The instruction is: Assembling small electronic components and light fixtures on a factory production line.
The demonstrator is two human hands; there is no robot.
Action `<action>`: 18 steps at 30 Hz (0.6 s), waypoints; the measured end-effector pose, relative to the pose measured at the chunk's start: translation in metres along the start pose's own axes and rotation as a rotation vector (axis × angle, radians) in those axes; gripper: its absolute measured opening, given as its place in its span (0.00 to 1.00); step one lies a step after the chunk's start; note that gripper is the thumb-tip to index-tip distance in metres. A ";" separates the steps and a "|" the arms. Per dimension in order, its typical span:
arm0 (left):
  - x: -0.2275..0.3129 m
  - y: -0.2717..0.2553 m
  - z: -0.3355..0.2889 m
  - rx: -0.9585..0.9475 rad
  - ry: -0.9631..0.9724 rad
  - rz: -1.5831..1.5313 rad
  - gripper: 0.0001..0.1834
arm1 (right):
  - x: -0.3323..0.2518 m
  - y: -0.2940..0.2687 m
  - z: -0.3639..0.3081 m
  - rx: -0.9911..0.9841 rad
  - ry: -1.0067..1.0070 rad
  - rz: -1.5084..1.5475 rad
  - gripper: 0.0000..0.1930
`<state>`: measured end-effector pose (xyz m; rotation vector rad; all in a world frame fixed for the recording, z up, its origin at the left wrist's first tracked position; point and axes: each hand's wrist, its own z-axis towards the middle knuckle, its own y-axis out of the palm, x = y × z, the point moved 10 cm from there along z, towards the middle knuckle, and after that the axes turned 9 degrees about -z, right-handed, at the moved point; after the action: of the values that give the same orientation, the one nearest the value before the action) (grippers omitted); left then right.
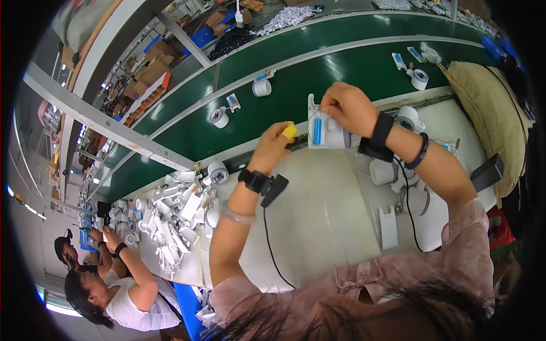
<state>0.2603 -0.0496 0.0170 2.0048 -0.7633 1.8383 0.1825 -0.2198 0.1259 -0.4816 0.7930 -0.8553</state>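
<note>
My left hand (271, 149) is closed on a small yellow piece (289, 131), too small to name more exactly. To its right, a white plastic fixture (335, 136) with a round head and a flat bracket lies at the belt-side edge of the bench. A blue cylinder (317, 131), like a battery, sits in the bracket, and a thin wire seems to run by it. Above the fixture my right hand (351, 109) has thumb and fingers pinched together at the bracket; what lies between the fingertips is hidden. Each wrist wears a black strapped device with a cable.
A green conveyor belt (187, 133) carries several similar fixtures. White plastic parts (173, 219) are heaped on the left of the bench (318, 210). More fixtures (384, 170) lie right, beside a beige sack (486, 113). A co-worker in white (133, 298) works at lower left. A metal post (108, 122) slants across.
</note>
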 end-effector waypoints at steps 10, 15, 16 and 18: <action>-0.042 -0.151 0.179 0.759 0.058 0.776 0.46 | 0.149 0.094 0.058 -0.095 0.332 -0.180 0.05; -0.032 -0.153 0.192 0.784 -0.096 0.703 0.41 | 0.118 0.099 0.049 -0.178 0.173 -0.182 0.13; -0.030 -0.150 0.194 0.760 -0.102 0.729 0.40 | 0.109 0.091 0.048 -0.130 0.079 -0.274 0.14; -0.029 -0.149 0.189 0.719 -0.127 0.768 0.38 | 0.098 0.086 0.043 -0.047 -0.041 -0.395 0.13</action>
<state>0.5000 -0.0310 -0.0172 2.4844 -1.1424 2.7373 0.2964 -0.2471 0.0549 -0.7091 0.6915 -1.1893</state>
